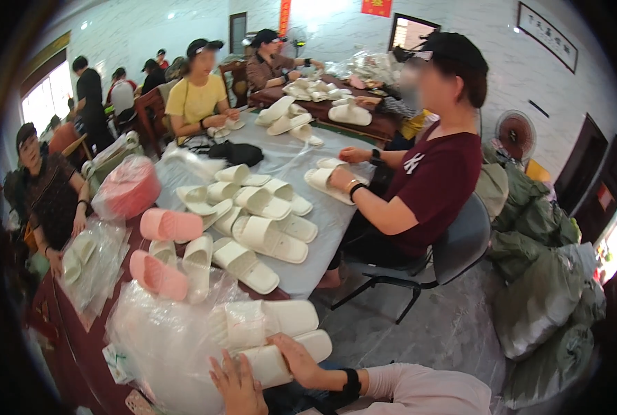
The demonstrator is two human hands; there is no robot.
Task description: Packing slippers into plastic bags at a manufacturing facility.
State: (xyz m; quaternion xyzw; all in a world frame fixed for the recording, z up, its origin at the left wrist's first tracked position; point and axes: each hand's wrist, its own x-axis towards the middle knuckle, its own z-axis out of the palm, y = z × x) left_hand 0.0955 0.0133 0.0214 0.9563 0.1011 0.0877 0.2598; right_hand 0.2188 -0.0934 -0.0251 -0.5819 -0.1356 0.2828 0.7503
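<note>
Near slipper (263, 365): A cream slipper with a broad strap lies between the person's two hands, directly under the right fingers, its sole end pointing past the right hand.
Left hand (238, 389): Fingers are extended and slightly apart at the slipper's strap end; it does not appear closed on anything.
Right hand (296, 361): Fingers bend over the strap's far edge, touching it; with the thumb hidden, whether they clamp cannot be told. A dark wristband (351, 382) circles the wrist.
Slipper weight: Probably light, an easy lift for one hand.
Strap and sole: The strap looks padded and likely yields to a squeeze; the sole seems springy, firmer than the strap, and unlikely to break.
Slipper finish: Smooth-looking, perhaps a little slick against plastic.
Best hold: Both sole edges beside the strap, or strap and sole pinched together, would suit the right hand.
Far slipper (274, 317): A matching one lies just beyond both hands, alongside the first.
Clear plastic (157, 335): Crumpled film spreads left of and beyond the left hand, likely slippery.
Pink slippers (159, 275): Two sit farther beyond the left hand, near more cream ones.
</note>
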